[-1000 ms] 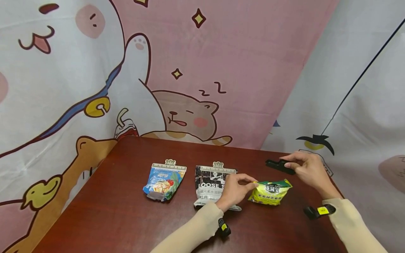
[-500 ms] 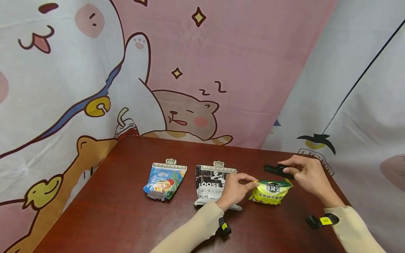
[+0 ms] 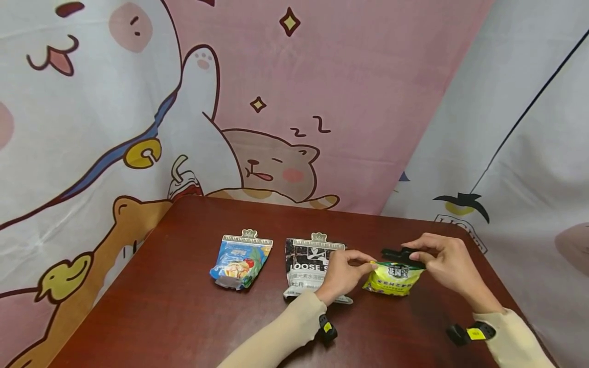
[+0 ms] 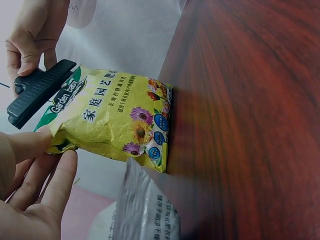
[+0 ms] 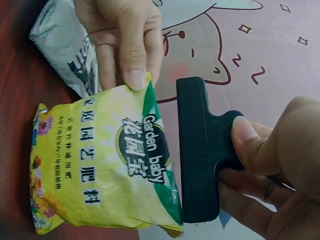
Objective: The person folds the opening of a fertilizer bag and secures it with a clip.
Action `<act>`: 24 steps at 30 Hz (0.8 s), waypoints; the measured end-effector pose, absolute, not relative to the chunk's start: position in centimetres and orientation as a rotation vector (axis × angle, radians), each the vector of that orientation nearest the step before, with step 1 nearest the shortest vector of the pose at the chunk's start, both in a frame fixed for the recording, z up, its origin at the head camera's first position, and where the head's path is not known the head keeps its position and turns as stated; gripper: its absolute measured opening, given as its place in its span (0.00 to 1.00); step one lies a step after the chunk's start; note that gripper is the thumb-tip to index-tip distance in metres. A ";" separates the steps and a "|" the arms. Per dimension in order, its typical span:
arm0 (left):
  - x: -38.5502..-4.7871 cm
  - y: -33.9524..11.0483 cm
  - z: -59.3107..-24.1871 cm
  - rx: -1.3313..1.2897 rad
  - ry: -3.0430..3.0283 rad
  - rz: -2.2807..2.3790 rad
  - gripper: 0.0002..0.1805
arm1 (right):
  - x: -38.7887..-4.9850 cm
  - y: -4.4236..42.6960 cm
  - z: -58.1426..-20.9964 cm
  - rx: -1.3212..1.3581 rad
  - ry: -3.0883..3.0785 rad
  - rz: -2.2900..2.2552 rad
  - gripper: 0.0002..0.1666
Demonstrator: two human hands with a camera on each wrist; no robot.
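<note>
A yellow and green fertilizer bag point(image 3: 392, 280) stands at the table's right side, its top edge up. My left hand point(image 3: 346, 273) pinches the bag's upper left corner between thumb and fingers. In my right hand point(image 3: 448, 259) a black bag clip point(image 5: 195, 155) is pinched by its handle. The clip's long bar lies along the bag's green top edge, very close to it; in the right wrist view its lower end meets the edge, and whether the edge is inside the clip I cannot tell.
Left of the yellow bag lies a black and white bag point(image 3: 303, 273) with a ruler-marked clip point(image 3: 319, 243) on top, partly behind my left hand. Farther left lies a blue bag point(image 3: 239, 266) with a similar clip point(image 3: 248, 239). All rest on a dark red table point(image 3: 184, 306).
My right hand has brought the black clip down and slightly left, from above the yellow bag to its top edge. The left hand keeps its pinch on the corner.
</note>
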State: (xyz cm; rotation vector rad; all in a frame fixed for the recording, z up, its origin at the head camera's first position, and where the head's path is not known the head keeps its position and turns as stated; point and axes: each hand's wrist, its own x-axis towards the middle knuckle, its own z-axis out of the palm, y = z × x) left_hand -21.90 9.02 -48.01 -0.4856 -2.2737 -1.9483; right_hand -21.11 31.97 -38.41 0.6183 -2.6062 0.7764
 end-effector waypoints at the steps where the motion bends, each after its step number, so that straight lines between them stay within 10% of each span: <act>1: -21.9 9.0 -48.0 -0.484 -2.274 -1.952 0.03 | -21.1 31.9 -38.5 0.627 -2.602 0.773 0.22; 24: -22.1 9.0 -47.8 -0.431 -2.301 -1.987 0.04 | -21.1 31.8 -40.3 0.657 -2.646 0.781 0.22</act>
